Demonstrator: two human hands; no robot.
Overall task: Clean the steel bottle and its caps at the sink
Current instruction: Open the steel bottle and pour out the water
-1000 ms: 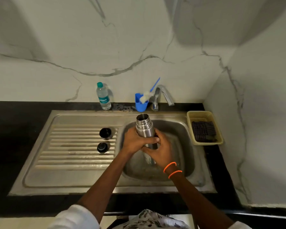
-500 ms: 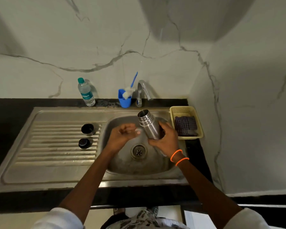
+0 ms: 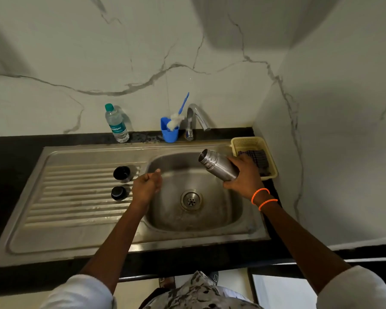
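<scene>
Steel bottle [image 3: 218, 167] carried right by right hand [image 3: 246, 177], left hand [image 3: 146, 186] released

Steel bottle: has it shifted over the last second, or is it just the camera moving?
Yes. The steel bottle has gone right: it was upright over the sink's left side in both hands; now the right hand alone holds it tilted beside the yellow basket.

Along the back of the black counter [image 3: 13, 152] we see a plastic water bottle [image 3: 117, 123] with a green cap, then a blue cup [image 3: 170, 133] holding a brush [image 3: 178, 114] — white head, blue handle. At far right, a yellow basket [image 3: 245, 142] holds a dark cloth [image 3: 257, 157].
</scene>
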